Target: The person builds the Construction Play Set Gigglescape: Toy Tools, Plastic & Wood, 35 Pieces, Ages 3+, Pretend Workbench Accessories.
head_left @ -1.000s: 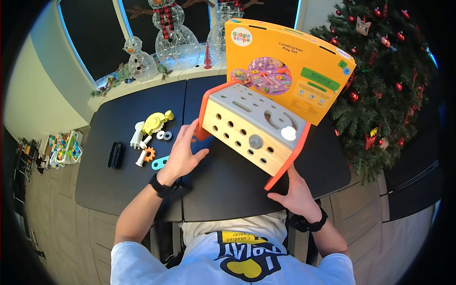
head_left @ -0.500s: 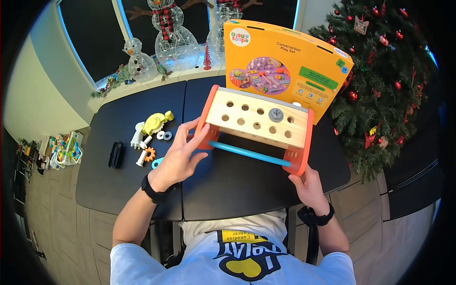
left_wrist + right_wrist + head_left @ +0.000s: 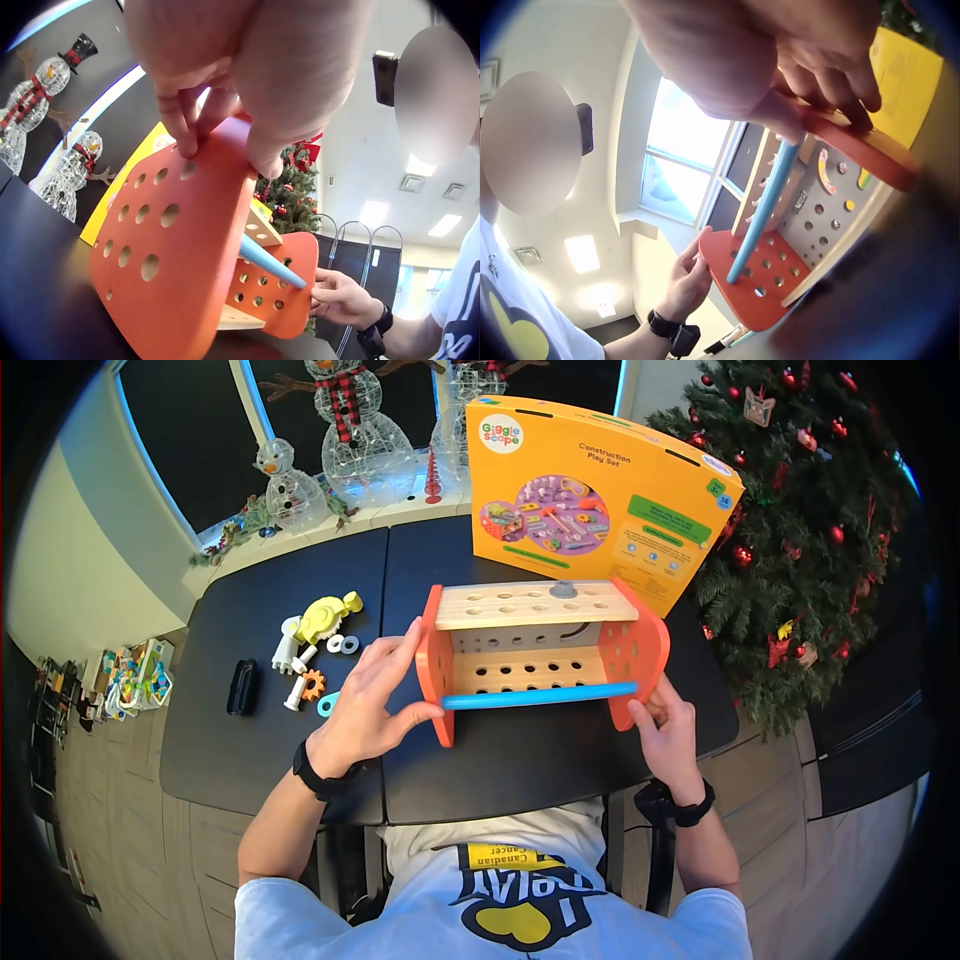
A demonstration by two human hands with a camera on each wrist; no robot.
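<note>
— Black table [image 3: 500, 790], yellow box [image 3: 612, 500] at far right. Nearer?
— Orange-ended toy bench [image 3: 525, 659], just in front. Pinched in part-closed grips: left panel [image 3: 431, 670] by left hand [image 3: 357, 705], right panel [image 3: 652, 650] by right hand [image 3: 667, 735].

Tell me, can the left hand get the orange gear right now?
Probably yes, if it lets go first: the left hand grips the red side panel. The orange gear lies close by on the table, with nothing tall in between.
</note>
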